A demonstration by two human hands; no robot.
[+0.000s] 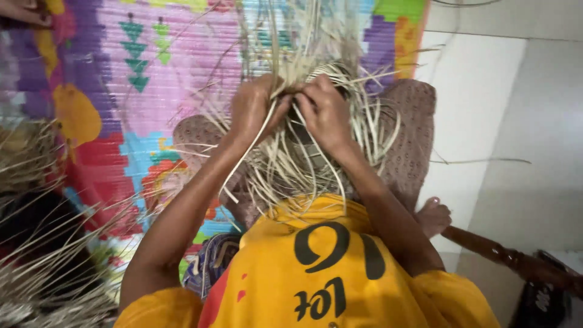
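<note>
My left hand [255,108] and my right hand [326,109] meet side by side over a half-woven basket of pale cane strips [358,115]. Both hands pinch loose strips at the top of the weave, fingers closed on them. Long thin strips [276,158] fan out from the weave in all directions and hang down toward my yellow shirt [316,267]. The basket rests on my lap, over brown patterned cloth [413,140]. The part of the weave under my fingers is hidden.
A bright woven mat [121,91] of pink, purple and yellow covers the floor on the left. A heap of loose cane strips [42,243] lies at lower left. White floor tiles [510,121] and a dark carved wooden leg [504,255] are on the right. Another person's hand [24,11] shows at top left.
</note>
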